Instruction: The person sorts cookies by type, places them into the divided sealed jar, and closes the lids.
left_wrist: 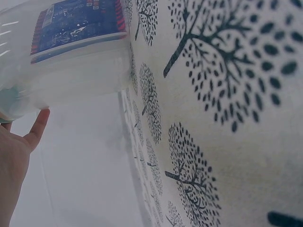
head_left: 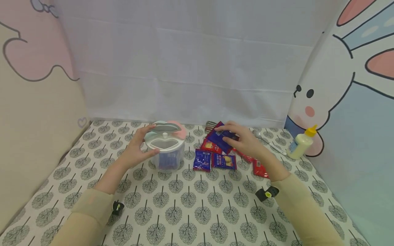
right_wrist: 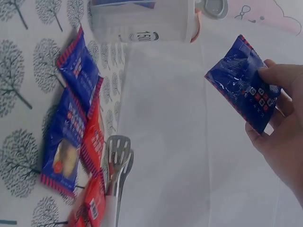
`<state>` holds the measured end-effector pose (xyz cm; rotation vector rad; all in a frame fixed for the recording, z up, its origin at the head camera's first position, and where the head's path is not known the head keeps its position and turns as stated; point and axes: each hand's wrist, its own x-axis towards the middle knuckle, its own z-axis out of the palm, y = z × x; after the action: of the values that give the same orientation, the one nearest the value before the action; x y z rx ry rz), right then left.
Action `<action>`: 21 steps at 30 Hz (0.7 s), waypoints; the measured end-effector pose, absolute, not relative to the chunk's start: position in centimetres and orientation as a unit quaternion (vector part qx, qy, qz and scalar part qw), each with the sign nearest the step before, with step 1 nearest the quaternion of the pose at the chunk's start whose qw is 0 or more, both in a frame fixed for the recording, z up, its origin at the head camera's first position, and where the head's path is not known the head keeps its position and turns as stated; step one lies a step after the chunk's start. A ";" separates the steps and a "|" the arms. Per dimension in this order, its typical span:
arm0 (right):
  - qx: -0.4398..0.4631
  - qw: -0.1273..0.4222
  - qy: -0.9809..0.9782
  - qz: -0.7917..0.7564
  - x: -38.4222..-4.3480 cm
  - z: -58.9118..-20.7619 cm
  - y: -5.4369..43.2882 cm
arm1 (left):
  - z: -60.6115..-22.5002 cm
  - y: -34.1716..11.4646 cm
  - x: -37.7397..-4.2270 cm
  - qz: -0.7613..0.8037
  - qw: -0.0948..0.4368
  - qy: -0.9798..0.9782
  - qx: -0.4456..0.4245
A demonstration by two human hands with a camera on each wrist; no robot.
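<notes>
A clear plastic container [head_left: 182, 154] with a white rim stands left of centre, its pastel flip lid [head_left: 179, 128] raised at the back. My left hand [head_left: 132, 148] grips the container near the top, fingers behind and thumb in front. A blue snack packet [left_wrist: 80, 26] is visible through the container's wall. Right of the container, my right hand [head_left: 243, 138] pinches another blue packet [right_wrist: 244, 85] between thumb and fingers, above the table. Below it lie two blue packets [head_left: 202, 160] and several red packets [head_left: 260, 168].
A slotted metal utensil [right_wrist: 118, 149] lies behind the packets. Farther right are a metal spoon [head_left: 267, 140] and a pale bottle [head_left: 300, 147] with a yellow nozzle. The tree-patterned tablecloth [head_left: 187, 215] ends at a white backdrop [head_left: 184, 68].
</notes>
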<state>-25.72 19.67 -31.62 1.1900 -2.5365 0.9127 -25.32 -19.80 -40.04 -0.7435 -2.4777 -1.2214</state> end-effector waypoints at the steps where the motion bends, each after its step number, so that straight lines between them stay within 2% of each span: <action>1: 0.402 0.103 -0.855 0.311 -25.8 -31.3 19.2 | -40.1 -19.8 -25.3 -0.423 0.141 -0.857 -0.258; 7: 0.389 0.132 -0.840 0.354 -25.9 -29.5 16.0 | -40.1 -19.8 -25.3 -0.427 0.139 -0.856 -0.254; 16: 0.439 0.110 -0.779 0.435 -26.3 -28.9 11.1 | -40.1 -19.8 -25.4 -0.421 0.147 -0.856 -0.262; 21: 0.417 0.108 -0.771 0.469 -26.4 -29.4 8.4 | -40.2 -19.9 -25.5 -0.421 0.139 -0.860 -0.253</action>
<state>-26.39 8.44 -29.39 1.2273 -2.2675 1.3804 -25.47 -19.87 -40.20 -0.7300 -2.4862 -1.2159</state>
